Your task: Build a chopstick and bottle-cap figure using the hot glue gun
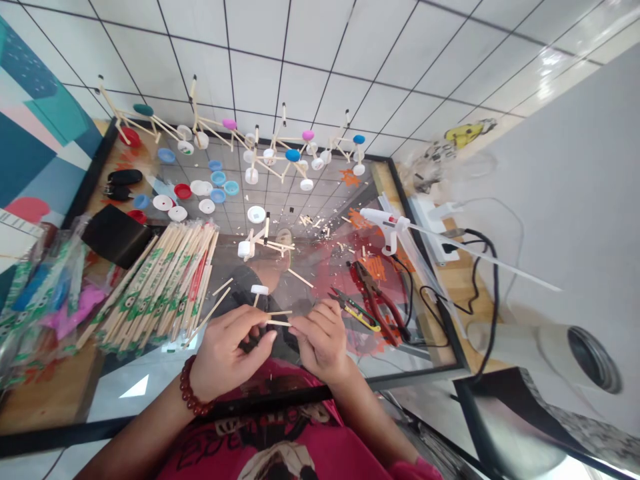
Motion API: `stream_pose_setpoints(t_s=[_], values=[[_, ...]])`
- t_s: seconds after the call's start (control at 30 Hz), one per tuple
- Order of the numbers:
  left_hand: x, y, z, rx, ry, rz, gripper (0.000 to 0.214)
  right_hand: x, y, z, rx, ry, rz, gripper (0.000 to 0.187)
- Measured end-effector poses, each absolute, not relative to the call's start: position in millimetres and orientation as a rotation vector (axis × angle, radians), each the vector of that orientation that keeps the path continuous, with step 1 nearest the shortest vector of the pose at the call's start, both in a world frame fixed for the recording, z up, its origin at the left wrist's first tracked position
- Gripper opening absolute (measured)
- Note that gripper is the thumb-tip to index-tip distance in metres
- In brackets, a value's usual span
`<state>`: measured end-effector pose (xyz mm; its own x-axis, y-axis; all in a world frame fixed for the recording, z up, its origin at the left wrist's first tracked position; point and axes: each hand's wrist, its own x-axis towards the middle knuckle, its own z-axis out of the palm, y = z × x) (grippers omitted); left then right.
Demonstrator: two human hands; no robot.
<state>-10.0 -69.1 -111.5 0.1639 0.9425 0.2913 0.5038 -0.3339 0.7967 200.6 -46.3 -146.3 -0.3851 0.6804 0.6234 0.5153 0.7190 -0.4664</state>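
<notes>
Left hand (233,353) above tabletop (320,257) near front edge, grip closed on wooden sticks (279,324); white cap (259,289) just beyond. Right hand (323,340) pinching one stick's end. Pliers (381,303) right, wrapped chopsticks (165,287) left. Farther: glue gun (387,223) right, loose caps (218,178) left. Rear: stick models (293,155).

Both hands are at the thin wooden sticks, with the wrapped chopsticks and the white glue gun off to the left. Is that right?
Not quite: the head view shows the white glue gun off to the right. The wrapped chopsticks are on the left, and the left hand and right hand are at the thin wooden sticks.
</notes>
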Motion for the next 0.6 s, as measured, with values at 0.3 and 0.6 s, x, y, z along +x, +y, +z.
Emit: stream_pose_setpoints(t_s=[0.3, 0.6], values=[[-11.0, -77.7, -108.5, 2.171, 1.292, 1.098, 0.024, 206.3, -49.4, -147.4, -0.848, -2.065, -0.013, 0.018], [-10.2, -93.6, -110.9, 1.761, 0.945, 0.976, 0.034, 200.2, -45.7, -145.3, -0.770, -2.088, 0.391, 0.021]])
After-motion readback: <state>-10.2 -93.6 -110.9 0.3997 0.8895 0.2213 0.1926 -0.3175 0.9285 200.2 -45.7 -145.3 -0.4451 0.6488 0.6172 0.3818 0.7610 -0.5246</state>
